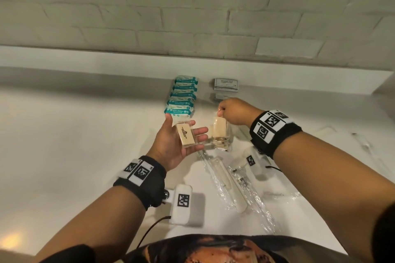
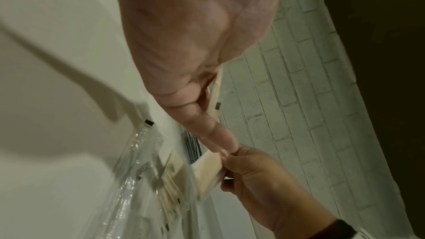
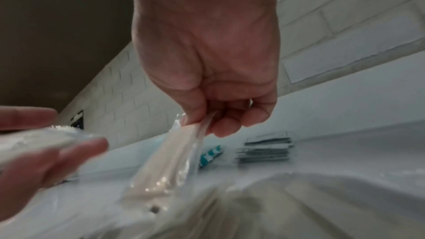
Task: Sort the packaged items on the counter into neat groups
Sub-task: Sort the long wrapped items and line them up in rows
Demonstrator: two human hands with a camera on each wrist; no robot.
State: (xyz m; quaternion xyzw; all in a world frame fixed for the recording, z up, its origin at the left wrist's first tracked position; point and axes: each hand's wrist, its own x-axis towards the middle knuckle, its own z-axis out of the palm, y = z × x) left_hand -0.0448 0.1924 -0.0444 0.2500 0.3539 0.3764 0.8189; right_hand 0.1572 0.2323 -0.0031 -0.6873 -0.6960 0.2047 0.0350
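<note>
The left hand was palm up with its fingers nearly straight, and a small tan soap bar in clear wrap lay flat on them. The right hand was curled, and its fingertips pinched the top edge of another wrapped soap bar, which hung down above more clear packets on the white counter. At 12 o'clock from the left hand, a row of teal and white packets ran back to the wall. At 12 o'clock from the right hand sat a stack of grey sachets. At 6 o'clock from the right hand lay long clear packets.
</note>
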